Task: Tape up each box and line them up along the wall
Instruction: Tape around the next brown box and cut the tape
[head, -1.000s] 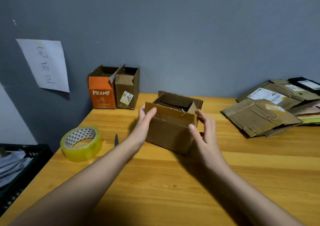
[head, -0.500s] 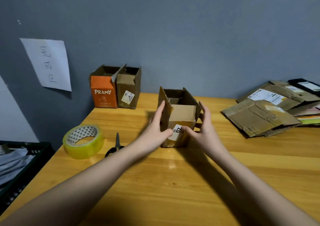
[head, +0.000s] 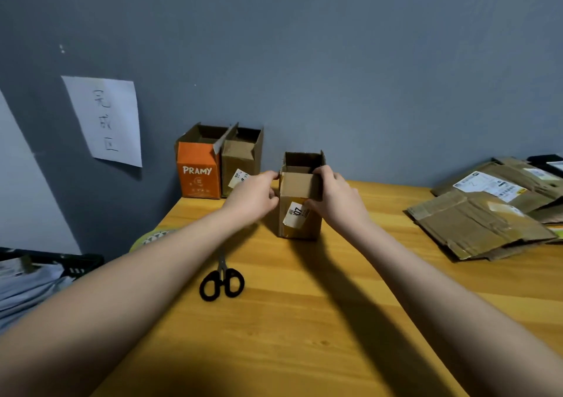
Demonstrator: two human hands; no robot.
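Note:
A small brown cardboard box [head: 300,195] with a white label stands upright on the wooden table [head: 304,320], its top flaps open. My left hand [head: 254,197] grips its left side and my right hand [head: 335,197] grips its right side, fingers curled over the top edge. An orange box marked PRAMY [head: 199,172] and a brown box [head: 240,160] stand side by side against the grey wall, both open on top. A roll of yellow tape [head: 146,239] lies at the table's left edge, mostly hidden behind my left forearm.
Black-handled scissors [head: 222,280] lie between my forearms. A pile of flattened cardboard boxes [head: 481,216] covers the right side of the table. A paper sheet [head: 105,120] hangs on the wall, and a black crate [head: 45,264] sits left of the table.
The box was turned upright and moved away from me toward the wall. Both hands went from flat against its sides to gripping it near the top. The scissors came into full view.

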